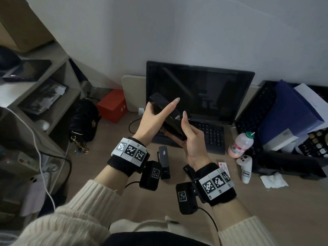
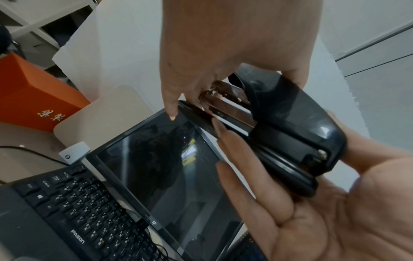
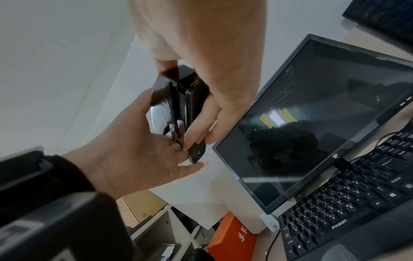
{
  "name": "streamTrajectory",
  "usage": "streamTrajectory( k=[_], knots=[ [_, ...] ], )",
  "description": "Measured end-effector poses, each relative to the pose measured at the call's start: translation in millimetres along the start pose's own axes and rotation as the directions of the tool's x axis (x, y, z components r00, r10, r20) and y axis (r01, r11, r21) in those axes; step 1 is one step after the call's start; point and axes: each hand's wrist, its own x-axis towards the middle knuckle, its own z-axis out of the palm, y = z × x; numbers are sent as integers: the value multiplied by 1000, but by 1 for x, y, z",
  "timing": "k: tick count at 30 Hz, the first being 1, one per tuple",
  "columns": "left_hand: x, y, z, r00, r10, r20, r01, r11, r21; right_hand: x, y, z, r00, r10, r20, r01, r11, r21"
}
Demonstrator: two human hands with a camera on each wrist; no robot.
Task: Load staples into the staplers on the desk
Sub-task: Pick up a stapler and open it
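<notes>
The right hand's fingers (image 2: 234, 153) wrap the hinge end of the black stapler (image 1: 166, 116), thumb on top, while the left hand (image 1: 152, 119) steadies its front end, index finger stretched straight along the cover, thumb under the metal staple track. The stapler is held in the air in front of the monitor (image 1: 198, 91). It looks stiff, fairly heavy and glossy, so probably slippery; grip the plastic sides, away from the sprung track. A second stapler (image 1: 164, 162) lies on the desk (image 1: 266, 201) below the monitor.

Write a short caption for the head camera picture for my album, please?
Both hands hold a black stapler above the desk, a second stapler lying below.
</notes>
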Motion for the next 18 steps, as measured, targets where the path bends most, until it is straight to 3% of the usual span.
streamTrajectory(
  k=[18],
  knots=[
    [-1,2,1,999,35,-40,-35,999,19,-2,-4,2,1000,-3,17,3,1000,-25]
  ],
)
